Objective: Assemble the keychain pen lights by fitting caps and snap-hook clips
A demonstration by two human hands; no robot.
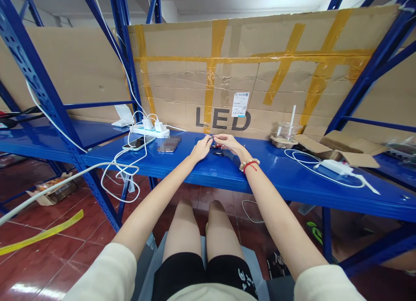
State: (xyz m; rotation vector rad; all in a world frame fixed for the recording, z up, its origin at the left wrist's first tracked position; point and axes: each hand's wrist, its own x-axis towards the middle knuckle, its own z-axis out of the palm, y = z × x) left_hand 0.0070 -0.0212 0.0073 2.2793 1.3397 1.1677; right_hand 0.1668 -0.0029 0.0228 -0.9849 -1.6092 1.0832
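Over the blue shelf top [182, 162], my left hand [201, 147] and my right hand [227, 142] meet fingertip to fingertip. Both are closed in a pinch around something small and dark, too small to name. Just below my right fingers lie small red and black pieces [217, 147], partly covered by the hand. A little nearer the front edge sits a small black piece [218, 154]. My right wrist wears a beaded bracelet [249, 163] with a red string.
A white power strip [149, 130] with tangled white cables and a phone [139, 143] lies left. To the right stand a plastic cup with a straw [287, 130], a white adapter [336, 166] with cable, and opened cardboard [351, 145]. A large cardboard sheet [182, 84] rises behind.
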